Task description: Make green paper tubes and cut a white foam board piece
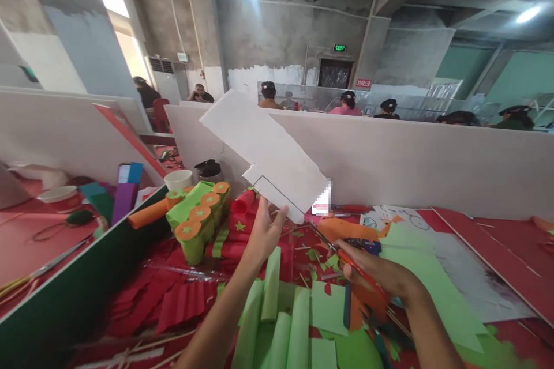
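Two hands work above the red table: the left hand pinches a white sheet and lifts it clear over the table's middle. Right of the sheet, the right hand grips red-handled scissors, low among green scraps. Five light-green paper rolls crowd the table's near edge.

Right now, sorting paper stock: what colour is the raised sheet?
White sheet with a pencil line, head view.
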{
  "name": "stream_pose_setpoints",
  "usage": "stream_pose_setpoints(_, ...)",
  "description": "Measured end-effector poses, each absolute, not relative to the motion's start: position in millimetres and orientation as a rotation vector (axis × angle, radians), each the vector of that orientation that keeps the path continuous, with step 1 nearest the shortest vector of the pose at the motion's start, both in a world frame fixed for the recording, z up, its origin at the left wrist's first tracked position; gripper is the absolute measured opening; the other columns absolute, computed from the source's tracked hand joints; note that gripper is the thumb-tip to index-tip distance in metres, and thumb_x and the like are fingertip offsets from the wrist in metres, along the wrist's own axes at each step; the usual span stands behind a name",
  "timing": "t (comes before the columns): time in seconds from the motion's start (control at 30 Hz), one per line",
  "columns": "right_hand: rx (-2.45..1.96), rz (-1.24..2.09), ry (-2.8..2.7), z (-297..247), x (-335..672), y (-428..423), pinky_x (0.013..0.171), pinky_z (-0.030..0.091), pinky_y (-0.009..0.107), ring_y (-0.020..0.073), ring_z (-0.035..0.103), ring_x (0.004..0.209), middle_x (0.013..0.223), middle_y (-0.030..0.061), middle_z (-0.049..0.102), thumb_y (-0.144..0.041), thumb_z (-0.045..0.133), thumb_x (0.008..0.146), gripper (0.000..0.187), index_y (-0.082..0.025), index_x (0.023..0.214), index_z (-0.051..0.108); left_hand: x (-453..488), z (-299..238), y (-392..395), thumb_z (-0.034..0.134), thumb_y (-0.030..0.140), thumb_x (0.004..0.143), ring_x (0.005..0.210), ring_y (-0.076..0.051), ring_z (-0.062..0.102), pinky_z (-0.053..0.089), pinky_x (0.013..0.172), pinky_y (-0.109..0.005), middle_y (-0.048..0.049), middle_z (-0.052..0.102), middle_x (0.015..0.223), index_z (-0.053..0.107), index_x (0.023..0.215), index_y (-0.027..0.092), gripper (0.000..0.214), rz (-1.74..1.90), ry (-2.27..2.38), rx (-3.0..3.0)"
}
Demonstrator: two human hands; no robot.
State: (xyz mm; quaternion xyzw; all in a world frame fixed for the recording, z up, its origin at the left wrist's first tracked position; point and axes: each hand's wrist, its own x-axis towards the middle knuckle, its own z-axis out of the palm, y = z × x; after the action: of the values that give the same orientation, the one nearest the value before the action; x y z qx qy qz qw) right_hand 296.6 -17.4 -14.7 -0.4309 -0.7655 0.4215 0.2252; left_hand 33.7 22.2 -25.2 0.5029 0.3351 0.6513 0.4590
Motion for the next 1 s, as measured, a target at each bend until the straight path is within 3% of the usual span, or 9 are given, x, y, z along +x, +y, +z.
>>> stream_pose_setpoints(0.13,-1.138,1.100,-2.142,-19,285,-15,0.070,0.052,0.035,0.0237,0.063,0.076,0.082,0.0020,0.067,-0.043,0.059,0.088,0.027,-0.030,0.111,0.067,37,-25,19,0.065,0.035,0.084,0.094,-0.022,0.066,0.057,0.071,-0.030,-0.0065,0.065,0.112,0.046,0.121,0.024,0.044,1.551,0.851,1.264)
stream_pose_setpoints(0.43,-1.142,1.144,-2.098,-18,255,-17,0.073,0.051,0.032,0.0212,0.060,0.081,0.095,0.0039,0.062,-0.052,0.041,0.097,0.039,-0.028,0.122,0.057,37,-36,21,0.057,0.030,0.091,0.084,-0.017,0.060,0.053,0.070,-0.025,-0.0025,0.061,0.095,0.050,0.120,0.024,0.031,1.586,0.827,1.342)
stream_pose_setpoints(0.57,-1.194,1.126,-2.120,-24,257,-16,0.081,0.052,0.033,0.0242,0.062,0.094,0.100,0.0051,0.065,-0.051,0.042,0.097,0.043,-0.030,0.133,0.050,36,-38,23,0.059,0.032,0.089,0.085,-0.018,0.061,0.054,0.072,-0.027,-0.0028,0.063,0.098,0.051,0.118,0.024,0.031,1.555,0.844,1.305)
stream_pose_setpoints(0.73,-1.214,1.148,-2.126,-26,258,-15,0.079,0.053,0.032,0.0250,0.063,0.098,0.096,0.0052,0.068,-0.048,0.047,0.095,0.043,-0.029,0.134,0.052,32,-39,22,0.061,0.034,0.088,0.084,-0.019,0.063,0.055,0.072,-0.028,-0.0035,0.064,0.097,0.053,0.115,0.022,0.030,1.505,0.852,1.271)
stream_pose_setpoints(0.83,-1.222,1.093,-2.141,-22,254,-17,0.083,0.052,0.030,0.0229,0.065,0.094,0.098,0.0036,0.069,-0.044,0.052,0.094,0.037,-0.030,0.128,0.057,28,-39,19,0.061,0.033,0.088,0.090,-0.020,0.064,0.056,0.075,-0.029,-0.0059,0.065,0.106,0.052,0.118,0.022,0.033,1.469,0.809,1.249)
stream_pose_setpoints(1.0,-1.254,1.069,-2.135,-15,244,-20,0.074,0.054,0.028,0.0221,0.066,0.086,0.100,0.0028,0.069,-0.045,0.053,0.092,0.031,-0.029,0.115,0.063,23,-43,18,0.061,0.032,0.089,0.098,-0.023,0.065,0.056,0.077,-0.030,-0.0085,0.065,0.117,0.051,0.126,0.022,0.040,1.471,0.814,1.230)
